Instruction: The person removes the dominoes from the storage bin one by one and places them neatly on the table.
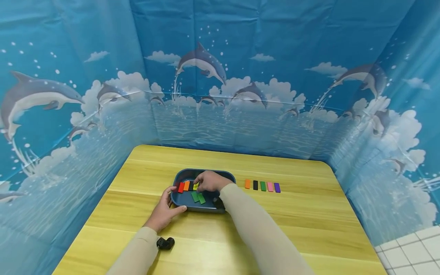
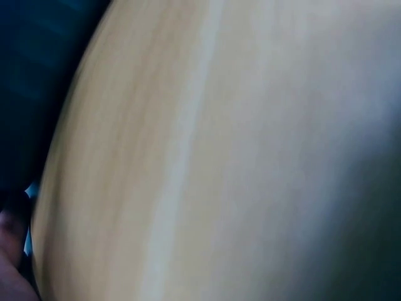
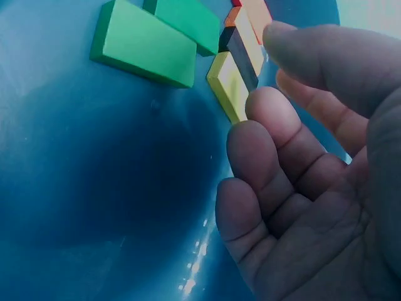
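A dark blue tray (image 1: 203,209) with rounded corners stands on the table. My left hand (image 1: 164,212) grips its near left corner, fingers at the left rim and thumb by the front wall. Inside, a red block (image 1: 181,187), an orange block (image 1: 186,186), a black block (image 1: 191,186) and a yellow block (image 3: 227,84) lie side by side in a row. My right hand (image 1: 211,181) reaches over the tray, its loosely bent fingertips at the end of the yellow block; thumb and fingers are apart. Two green blocks (image 3: 147,44) lie nearer me in the tray.
Right of the tray, a spaced row on the table holds an orange block (image 1: 247,184), a black block (image 1: 255,185), a green block (image 1: 263,186), a pink block (image 1: 270,186) and a purple block (image 1: 277,187). A dolphin-printed curtain (image 1: 220,126) surrounds the wooden table (image 1: 302,221).
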`<state>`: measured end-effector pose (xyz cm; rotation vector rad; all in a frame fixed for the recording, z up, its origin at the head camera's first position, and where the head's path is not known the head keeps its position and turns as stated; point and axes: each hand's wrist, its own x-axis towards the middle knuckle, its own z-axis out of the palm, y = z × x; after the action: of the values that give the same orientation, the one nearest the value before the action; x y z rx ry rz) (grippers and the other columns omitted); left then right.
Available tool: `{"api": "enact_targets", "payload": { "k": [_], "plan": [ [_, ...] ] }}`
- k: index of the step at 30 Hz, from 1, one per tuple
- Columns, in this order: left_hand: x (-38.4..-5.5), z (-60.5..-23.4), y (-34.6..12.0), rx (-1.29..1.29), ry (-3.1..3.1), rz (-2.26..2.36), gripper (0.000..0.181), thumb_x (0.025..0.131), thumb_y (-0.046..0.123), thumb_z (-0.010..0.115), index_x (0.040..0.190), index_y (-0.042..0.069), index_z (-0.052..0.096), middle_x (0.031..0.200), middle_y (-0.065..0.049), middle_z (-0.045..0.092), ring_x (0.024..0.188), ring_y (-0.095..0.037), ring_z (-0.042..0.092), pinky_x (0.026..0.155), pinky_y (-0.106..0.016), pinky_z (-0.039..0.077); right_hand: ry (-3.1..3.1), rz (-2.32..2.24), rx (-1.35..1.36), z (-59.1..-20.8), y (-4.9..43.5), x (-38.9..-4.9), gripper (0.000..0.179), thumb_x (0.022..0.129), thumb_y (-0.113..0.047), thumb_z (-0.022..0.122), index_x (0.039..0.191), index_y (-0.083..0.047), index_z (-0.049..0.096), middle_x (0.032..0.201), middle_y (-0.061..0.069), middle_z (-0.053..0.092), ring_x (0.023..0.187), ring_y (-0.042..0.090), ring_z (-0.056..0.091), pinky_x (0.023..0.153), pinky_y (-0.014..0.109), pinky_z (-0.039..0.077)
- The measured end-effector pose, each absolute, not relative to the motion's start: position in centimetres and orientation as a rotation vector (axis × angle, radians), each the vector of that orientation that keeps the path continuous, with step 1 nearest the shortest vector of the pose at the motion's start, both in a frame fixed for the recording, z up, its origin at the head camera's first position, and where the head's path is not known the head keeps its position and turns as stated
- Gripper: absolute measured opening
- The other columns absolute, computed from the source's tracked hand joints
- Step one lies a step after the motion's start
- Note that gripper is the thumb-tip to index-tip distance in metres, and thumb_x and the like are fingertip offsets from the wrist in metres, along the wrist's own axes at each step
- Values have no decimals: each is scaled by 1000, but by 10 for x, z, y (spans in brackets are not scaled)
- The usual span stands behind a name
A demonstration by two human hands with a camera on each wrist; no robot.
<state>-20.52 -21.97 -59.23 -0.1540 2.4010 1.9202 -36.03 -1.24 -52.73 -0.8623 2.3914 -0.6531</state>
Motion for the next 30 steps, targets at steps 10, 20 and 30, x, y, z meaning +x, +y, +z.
{"api": "enact_targets", "payload": {
  "k": [10, 20, 30],
  "plan": [
    [-205, -591, -218, -156, 2380, 1946, 83, 94, 16, 81, 159, 20, 29, 170, -22, 32, 161, -44, 22, 130, -58, 21, 2305, -657, -829, -543, -7, -365, 39, 88, -21, 85, 126, -21, 76, 95, -5, 74, 83, 11, 62, 85, 32, 56],
    [-208, -597, -222, -138, 2389, 1950, 85, 92, 19, 83, 158, 21, 30, 169, -22, 34, 160, -44, 24, 129, -59, 23, 2297, -635, -825, -544, 2, -364, 36, 82, -14, 90, 111, -20, 70, 85, -2, 61, 78, 15, 54, 74, 28, 46],
    [-206, -595, -221, -141, 2385, 1947, 85, 93, 19, 83, 159, 20, 29, 169, -22, 34, 160, -44, 23, 130, -58, 21, 2309, -549, -862, -545, 0, -360, 32, 84, -12, 88, 109, -21, 71, 86, -1, 59, 79, 15, 52, 73, 27, 45]
  ]
}}
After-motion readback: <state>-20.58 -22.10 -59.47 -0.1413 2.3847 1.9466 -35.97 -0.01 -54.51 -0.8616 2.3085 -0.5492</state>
